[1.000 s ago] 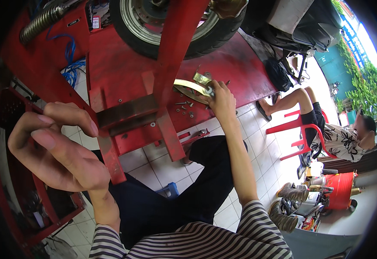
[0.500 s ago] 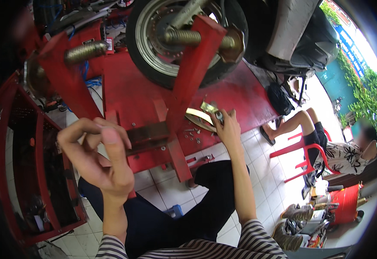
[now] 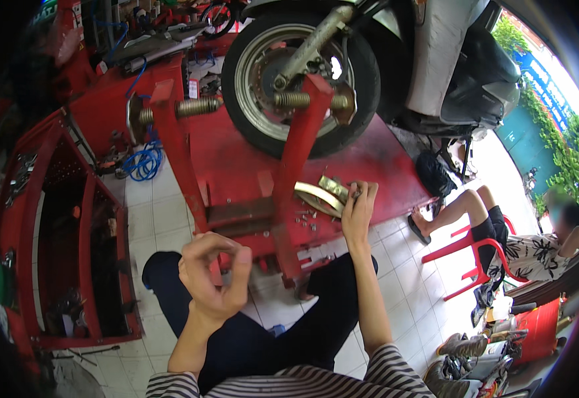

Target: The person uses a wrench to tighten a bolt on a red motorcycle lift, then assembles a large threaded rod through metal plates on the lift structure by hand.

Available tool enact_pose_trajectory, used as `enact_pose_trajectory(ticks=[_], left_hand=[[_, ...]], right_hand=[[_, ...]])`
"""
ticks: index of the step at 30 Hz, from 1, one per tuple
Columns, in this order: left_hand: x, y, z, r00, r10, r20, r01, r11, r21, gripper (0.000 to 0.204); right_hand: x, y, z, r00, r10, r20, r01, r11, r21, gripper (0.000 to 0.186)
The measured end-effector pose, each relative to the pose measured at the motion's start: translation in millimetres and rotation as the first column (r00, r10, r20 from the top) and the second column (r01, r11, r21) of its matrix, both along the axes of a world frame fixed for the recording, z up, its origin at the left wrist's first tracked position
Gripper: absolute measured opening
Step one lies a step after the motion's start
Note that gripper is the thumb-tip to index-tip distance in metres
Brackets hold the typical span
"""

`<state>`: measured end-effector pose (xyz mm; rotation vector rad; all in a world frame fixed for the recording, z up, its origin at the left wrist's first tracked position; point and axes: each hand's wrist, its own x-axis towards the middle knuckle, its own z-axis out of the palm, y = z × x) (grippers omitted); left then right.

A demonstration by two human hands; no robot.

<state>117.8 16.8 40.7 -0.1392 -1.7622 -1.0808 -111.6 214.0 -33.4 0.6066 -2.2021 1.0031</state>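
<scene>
My right hand (image 3: 359,219) is over the right part of the red lift platform (image 3: 395,174), its fingers closed around a small metal part (image 3: 355,193) that is mostly hidden. Just left of those fingers lie a curved, shiny brass-coloured band (image 3: 318,200) and a yellowish metal piece (image 3: 331,186). Several small screws and nuts (image 3: 306,218) are scattered nearby. My left hand (image 3: 213,275) is raised above my lap, fingers curled and thumb bent toward the index fingertip. Anything pinched there is too small to make out.
A red wheel clamp with threaded spindles (image 3: 296,132) rises before a motorbike's front wheel (image 3: 263,79). To the left is a red tool cabinet (image 3: 87,245), with a coiled blue hose (image 3: 142,162) behind. A person (image 3: 534,252) sits on a red chair (image 3: 448,249) at right.
The view has shifted, so the clamp and cabinet appear farther off. My left hand has dropped away from the clamp toward my lap. The right hand stays beside the metal band.
</scene>
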Motion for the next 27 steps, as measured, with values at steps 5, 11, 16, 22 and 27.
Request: enact_pose_trajectory(ticks=[5,11,16,22,27], left_hand=[[64,-2,-57,0.959,0.096,0.266,-0.204,0.886,0.416,0.015],[108,-11,-92,0.972,0.073,0.222,-0.185,0.822,0.539,0.011],[101,-16,-98,0.959,0.029,0.283,-0.184,0.821,0.541,0.014],[73,-59,-155,0.960,-0.085,0.265,-0.124,0.723,0.679,0.015],[69,-69,-170,0.953,-0.130,0.273,-0.114,0.682,0.723,0.014]], right_hand=[[17,24,9,0.972,0.173,0.157,-0.154,0.980,-0.127,0.019],[20,11,21,0.640,0.497,0.586,-0.312,0.865,-0.393,0.043],[4,-3,-3,0.913,0.309,0.266,-0.348,0.930,0.115,0.051],[-11,-8,-17,0.571,0.530,0.627,-0.278,0.844,-0.459,0.037],[-4,1,-39,0.622,0.501,0.602,-0.196,0.843,-0.500,0.028]])
